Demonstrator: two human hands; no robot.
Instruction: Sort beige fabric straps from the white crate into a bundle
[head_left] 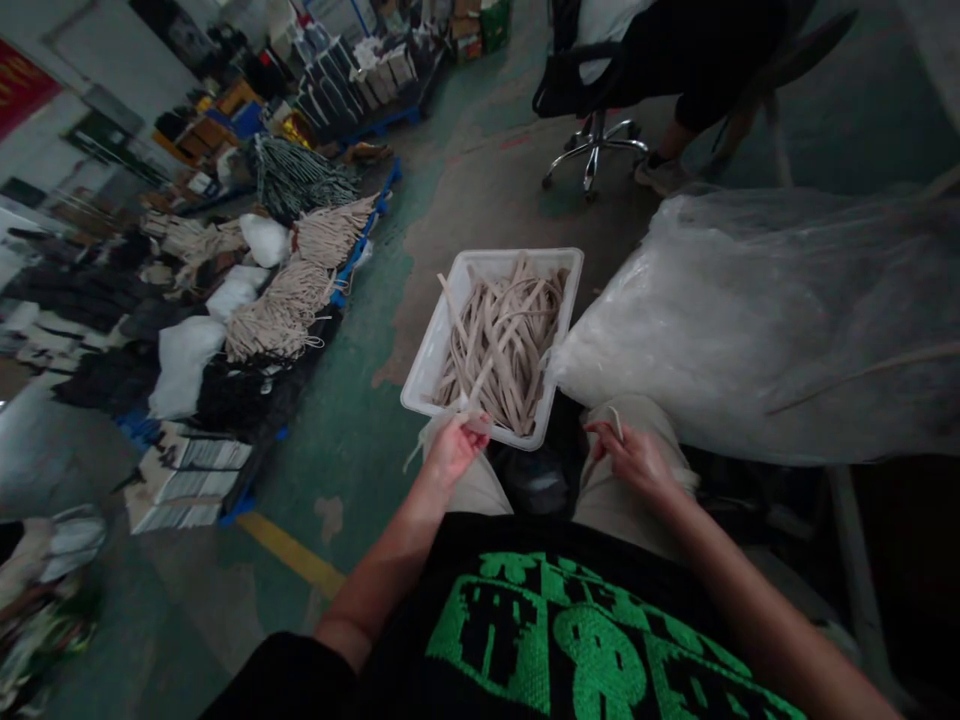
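Probably light, limp strips; ends suit pinching.
Left hand clamps one, tub just beyond; right hand pinches a thin piece.

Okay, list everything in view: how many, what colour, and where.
Tub: one, white, centre
Strips: many, beige, in the tub
Plastic: one heap, clear, right
Chair: one, black, top right
Co-worker: one, black clothing, top right
Pallets: at least two, blue, left
Bundles: several, beige and dark green, left
Bags: at least three, white, left
Boxes: several, brown, far top
Banner: one, red, top left
Floor: one, mostly green, all around
Shirt: one, black with green print, bottom
Trousers: one pair, beige, below centre
Left hand: one, bare, near the tub, pinching a strip
Right hand: one, bare, right of centre, holding a thin pale piece
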